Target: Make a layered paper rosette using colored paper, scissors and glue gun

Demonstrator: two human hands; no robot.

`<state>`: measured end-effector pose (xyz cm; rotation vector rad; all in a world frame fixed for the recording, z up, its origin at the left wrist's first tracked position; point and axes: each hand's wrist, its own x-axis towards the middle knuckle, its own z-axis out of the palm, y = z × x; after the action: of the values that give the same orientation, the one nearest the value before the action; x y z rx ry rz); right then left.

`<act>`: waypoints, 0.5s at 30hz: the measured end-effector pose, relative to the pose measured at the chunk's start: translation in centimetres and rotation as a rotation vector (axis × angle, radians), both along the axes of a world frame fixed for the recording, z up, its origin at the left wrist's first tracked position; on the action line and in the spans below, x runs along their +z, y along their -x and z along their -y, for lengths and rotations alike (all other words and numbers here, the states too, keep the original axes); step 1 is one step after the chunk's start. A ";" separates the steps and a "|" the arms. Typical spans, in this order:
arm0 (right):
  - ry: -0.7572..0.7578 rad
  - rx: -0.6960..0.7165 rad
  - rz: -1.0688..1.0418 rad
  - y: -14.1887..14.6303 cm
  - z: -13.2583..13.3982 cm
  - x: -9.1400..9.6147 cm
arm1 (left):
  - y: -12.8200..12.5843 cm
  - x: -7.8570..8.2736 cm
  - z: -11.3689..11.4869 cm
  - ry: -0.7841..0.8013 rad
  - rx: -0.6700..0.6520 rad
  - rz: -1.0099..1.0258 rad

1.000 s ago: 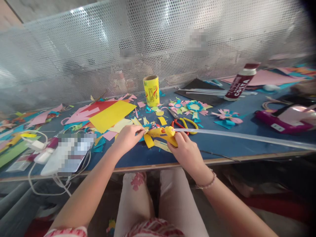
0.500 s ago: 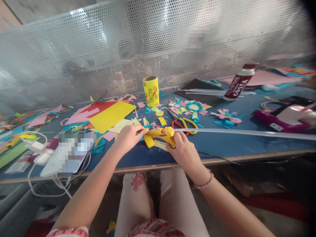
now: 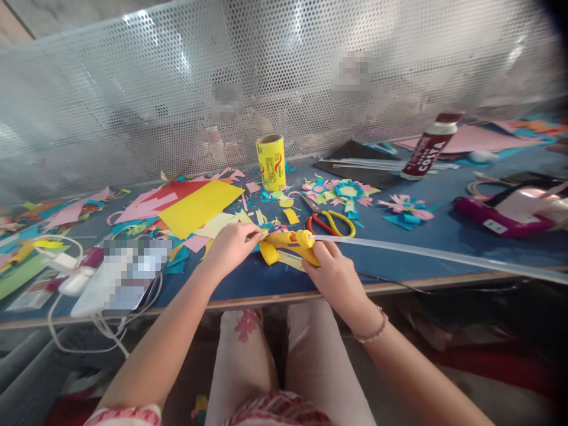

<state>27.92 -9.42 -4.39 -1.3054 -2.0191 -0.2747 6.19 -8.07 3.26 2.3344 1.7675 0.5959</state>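
Note:
My right hand (image 3: 336, 274) is closed round the handle of a yellow glue gun (image 3: 289, 241) held low over the blue table (image 3: 399, 254). A long clear glue stick (image 3: 426, 254) runs out of the gun's back to the right. My left hand (image 3: 231, 244) is pinched at the gun's nozzle on a small paper piece I cannot make out. A yellow paper strip (image 3: 267, 253) curls just under the gun.
Red-and-yellow scissors (image 3: 331, 223), paper flowers (image 3: 344, 192) and a yellow roll (image 3: 271, 162) lie behind the gun. Coloured sheets (image 3: 195, 207) and scraps spread left. A phone with cables (image 3: 118, 278) sits front left. A bottle (image 3: 426, 155) and purple glue gun (image 3: 497, 216) are right. Perforated metal screen behind.
Both hands stay at the glue gun. The glue stick's far end has dipped a little lower to the right. My right hand shifted slightly.

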 end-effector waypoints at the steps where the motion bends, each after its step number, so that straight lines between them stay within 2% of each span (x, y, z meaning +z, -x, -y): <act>1: 0.001 -0.001 -0.004 0.0 0.0 0.0 | 0.0 0.0 0.0 0.001 0.000 0.001; 10: -0.065 -0.039 0.019 -0.2 0.3 0.1 | -0.1 0.1 0.2 -0.006 -0.006 0.007; 15: -0.031 -0.060 0.053 -0.2 0.4 -0.1 | -0.1 0.0 0.2 0.001 -0.004 0.005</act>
<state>28.08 -9.83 -4.52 -1.3537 -2.0140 -0.3697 6.33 -8.24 3.31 2.3333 1.7600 0.5989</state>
